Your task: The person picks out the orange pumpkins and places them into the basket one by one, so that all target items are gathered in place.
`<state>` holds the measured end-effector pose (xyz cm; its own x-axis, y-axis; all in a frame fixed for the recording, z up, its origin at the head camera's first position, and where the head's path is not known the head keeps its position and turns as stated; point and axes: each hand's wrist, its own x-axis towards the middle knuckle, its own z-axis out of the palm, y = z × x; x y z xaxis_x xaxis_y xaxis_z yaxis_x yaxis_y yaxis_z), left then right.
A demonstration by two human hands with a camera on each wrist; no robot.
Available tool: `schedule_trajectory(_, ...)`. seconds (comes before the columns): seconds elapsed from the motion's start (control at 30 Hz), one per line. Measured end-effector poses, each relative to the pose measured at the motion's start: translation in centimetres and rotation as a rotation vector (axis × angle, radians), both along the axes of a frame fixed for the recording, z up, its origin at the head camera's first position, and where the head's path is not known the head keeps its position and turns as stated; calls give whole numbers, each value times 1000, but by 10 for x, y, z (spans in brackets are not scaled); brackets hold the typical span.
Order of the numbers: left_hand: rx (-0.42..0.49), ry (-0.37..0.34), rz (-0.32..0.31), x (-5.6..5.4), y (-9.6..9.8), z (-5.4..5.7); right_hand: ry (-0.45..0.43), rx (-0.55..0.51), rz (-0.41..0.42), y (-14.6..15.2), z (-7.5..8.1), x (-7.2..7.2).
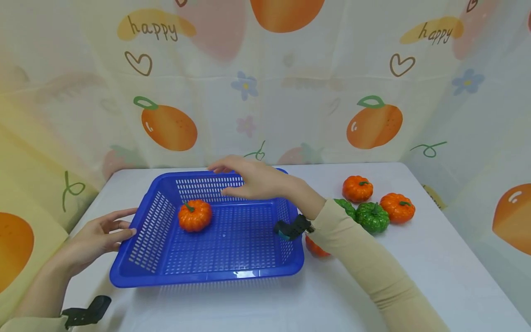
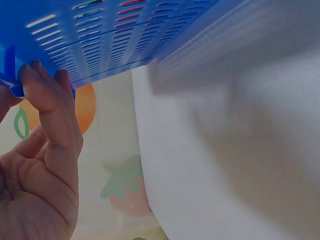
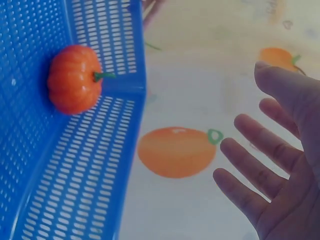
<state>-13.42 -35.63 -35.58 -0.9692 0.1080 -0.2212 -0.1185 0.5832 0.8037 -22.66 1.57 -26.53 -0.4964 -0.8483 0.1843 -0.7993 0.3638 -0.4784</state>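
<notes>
A blue plastic basket (image 1: 224,277) with slotted walls stands on the table in the head view. Its left rim is pinched by my left hand (image 1: 99,235), whose fingertips hook over the edge in the left wrist view. Inside, toward the left wall, sits a small orange pumpkin (image 1: 195,216) with a green stem. My right hand (image 1: 257,179) is over the back part of the basket, fingers spread and nothing in them. The right wrist view shows this hand (image 3: 280,165) apart from the basket wall (image 3: 80,170) and the pumpkin (image 3: 75,80).
Right of the basket lie an orange pumpkin (image 1: 357,188), another orange pumpkin (image 1: 397,208) and a green pumpkin (image 1: 372,217). My right sleeve (image 1: 365,258) partly hides a second green one (image 1: 345,206) and a red-orange one (image 1: 316,246). A printed curtain (image 1: 269,115) hangs behind the white table (image 1: 431,258).
</notes>
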Motion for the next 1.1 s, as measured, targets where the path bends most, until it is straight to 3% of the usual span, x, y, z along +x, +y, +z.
schedule_trajectory(0.27, 7, -4, -5, 0, 0, 0, 18, -69, -18, 25, 2, 3)
schedule_trajectory(0.77, 12, 5, -4, 0, 0, -1, 120, -226, -23, 67, -14, 8)
schedule_trajectory(1.1, 11, -4, 0, -1, -2, -3, 91, -288, -53, 90, -28, 13)
